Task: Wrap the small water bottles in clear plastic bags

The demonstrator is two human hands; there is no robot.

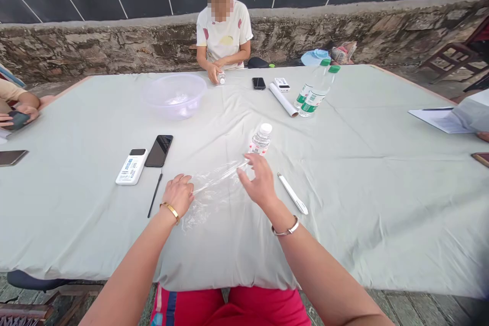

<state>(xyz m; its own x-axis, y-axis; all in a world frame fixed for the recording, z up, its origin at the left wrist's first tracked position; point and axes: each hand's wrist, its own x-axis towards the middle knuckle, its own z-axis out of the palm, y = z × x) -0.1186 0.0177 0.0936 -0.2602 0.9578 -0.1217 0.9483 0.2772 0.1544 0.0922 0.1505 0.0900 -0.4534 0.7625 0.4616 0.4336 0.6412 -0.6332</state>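
You have the clear plastic film (210, 185) in front of you on the cloth-covered table (367, 193), stretched between your hands; it looks only partly drawn out, as a creased band spans the gap while its seven o'clock end lies loose and crumpled, so the spreading seems unfinished. Your left hand (178, 194), at the film's nine o'clock, is palm-down with fingers curled, apparently gripping the edge; your right hand (260, 178), at three, has thumb and forefinger parted, and whether it pinches the film cannot be told. Your forearms reach in from seven and five o'clock. Just past your right fingertips, between one and two, the capped bottle (260, 141) stands upright; farther out lie a black phone (159, 151) at ten and a purple basin (153, 105) at eleven
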